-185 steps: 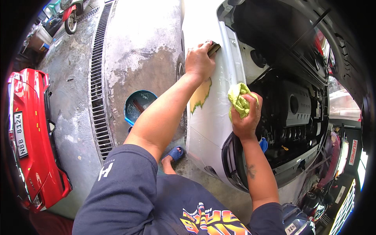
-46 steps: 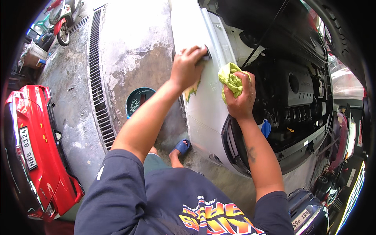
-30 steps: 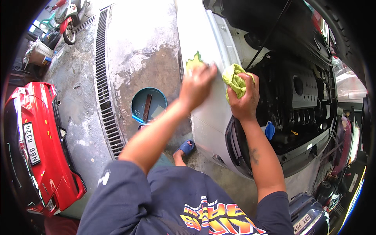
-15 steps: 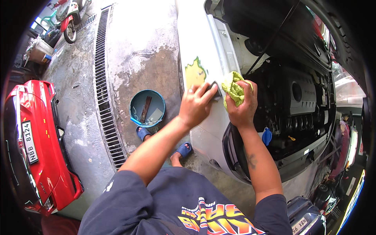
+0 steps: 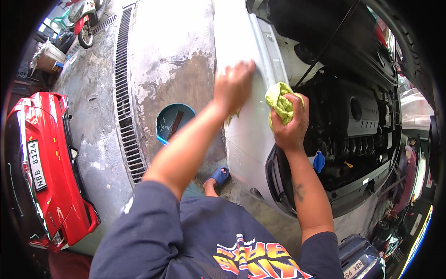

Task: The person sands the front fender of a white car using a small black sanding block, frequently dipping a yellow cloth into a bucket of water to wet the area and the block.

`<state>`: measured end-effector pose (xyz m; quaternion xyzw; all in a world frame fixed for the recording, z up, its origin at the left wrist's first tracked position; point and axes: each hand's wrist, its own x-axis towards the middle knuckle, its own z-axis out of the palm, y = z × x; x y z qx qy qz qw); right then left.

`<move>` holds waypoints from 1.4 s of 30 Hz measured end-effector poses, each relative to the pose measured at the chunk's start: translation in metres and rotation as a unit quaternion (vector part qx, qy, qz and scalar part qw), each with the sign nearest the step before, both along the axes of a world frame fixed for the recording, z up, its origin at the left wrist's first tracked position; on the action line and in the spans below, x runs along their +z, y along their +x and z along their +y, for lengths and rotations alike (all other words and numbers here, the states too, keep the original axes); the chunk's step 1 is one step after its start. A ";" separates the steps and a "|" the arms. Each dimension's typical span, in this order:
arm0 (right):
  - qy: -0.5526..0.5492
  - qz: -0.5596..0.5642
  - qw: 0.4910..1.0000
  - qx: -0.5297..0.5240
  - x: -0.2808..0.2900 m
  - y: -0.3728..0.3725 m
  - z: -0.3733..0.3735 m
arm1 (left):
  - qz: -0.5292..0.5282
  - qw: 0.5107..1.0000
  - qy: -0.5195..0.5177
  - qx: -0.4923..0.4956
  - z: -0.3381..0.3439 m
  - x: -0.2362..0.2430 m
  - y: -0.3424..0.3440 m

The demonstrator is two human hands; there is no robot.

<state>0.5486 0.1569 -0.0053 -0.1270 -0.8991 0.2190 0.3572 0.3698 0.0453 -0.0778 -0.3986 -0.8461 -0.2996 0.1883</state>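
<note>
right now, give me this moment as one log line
left hand: at car fender, blurred, grip unclear | right hand: gripping green cloth | engine: uncovered | bucket: on floor, brown strip inside

Dk navy tee [image 5: 209,228], orange-yel print [image 5: 269,253], blue sandal [image 5: 217,176].

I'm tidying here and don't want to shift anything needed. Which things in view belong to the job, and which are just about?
In the job:
- pale car, its fender beneath the left hand
- yellow-green cloth, in the right hand
- probably the blue bucket, with a brown strip inside

Apparently just about:
- red car
- scooter
</note>
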 end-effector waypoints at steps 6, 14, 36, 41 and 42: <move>0.014 -0.004 1.000 0.003 -0.003 -0.001 -0.003 | -0.191 0.975 0.115 0.018 0.001 0.006 0.003; 0.007 0.004 1.000 0.018 0.000 -0.005 -0.006 | -0.314 0.942 0.093 0.070 0.018 0.049 -0.081; -0.003 -0.006 1.000 0.013 0.003 0.000 0.003 | -0.005 0.992 0.125 -0.032 -0.016 -0.028 0.035; -0.008 -0.001 1.000 0.026 0.000 -0.006 -0.007 | -0.293 0.950 0.030 0.108 0.001 0.037 -0.068; -0.014 -0.007 1.000 0.015 -0.002 -0.002 -0.003 | -0.327 0.937 0.090 0.088 -0.005 0.032 -0.027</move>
